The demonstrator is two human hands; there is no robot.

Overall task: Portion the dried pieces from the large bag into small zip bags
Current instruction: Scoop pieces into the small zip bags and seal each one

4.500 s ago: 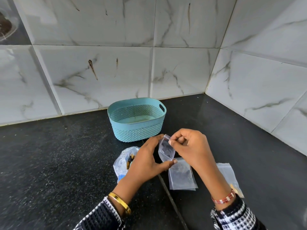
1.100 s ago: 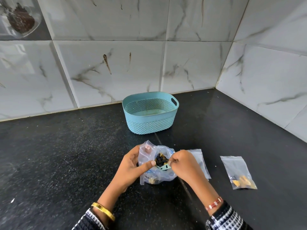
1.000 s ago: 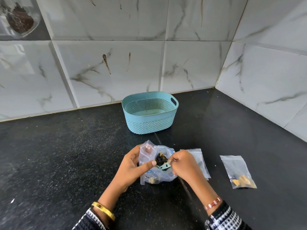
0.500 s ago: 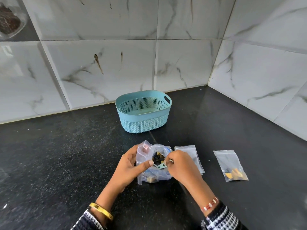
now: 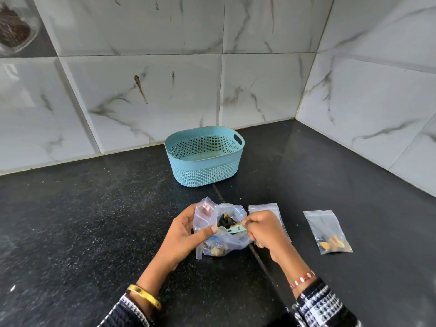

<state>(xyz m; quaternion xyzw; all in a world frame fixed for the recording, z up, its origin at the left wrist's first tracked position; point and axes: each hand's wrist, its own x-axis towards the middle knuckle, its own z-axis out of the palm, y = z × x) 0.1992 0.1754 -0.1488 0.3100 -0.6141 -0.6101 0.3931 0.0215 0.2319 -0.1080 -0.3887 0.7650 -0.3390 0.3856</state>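
Observation:
The large clear bag (image 5: 219, 241) of dark and tan dried pieces (image 5: 225, 222) lies on the black counter, its mouth held open. My left hand (image 5: 186, 234) grips its left side, thumb across the front. My right hand (image 5: 265, 228) pinches the handle of a small teal scoop (image 5: 232, 230) whose bowl is inside the bag's mouth. A small zip bag (image 5: 326, 228) holding a few tan pieces lies to the right. Empty small zip bags (image 5: 266, 207) lie partly hidden behind my right hand.
A teal perforated basket (image 5: 204, 156) stands behind the bags near the back wall, nothing visible inside it. Marble-tiled walls close the counter at the back and right. A clear container of dark bits (image 5: 14, 31) shows at the top left corner.
4.5 s ago both hands held a small zip bag; it now lies at the right with pieces inside. In the last second the hands barely moved at the large bag's mouth.

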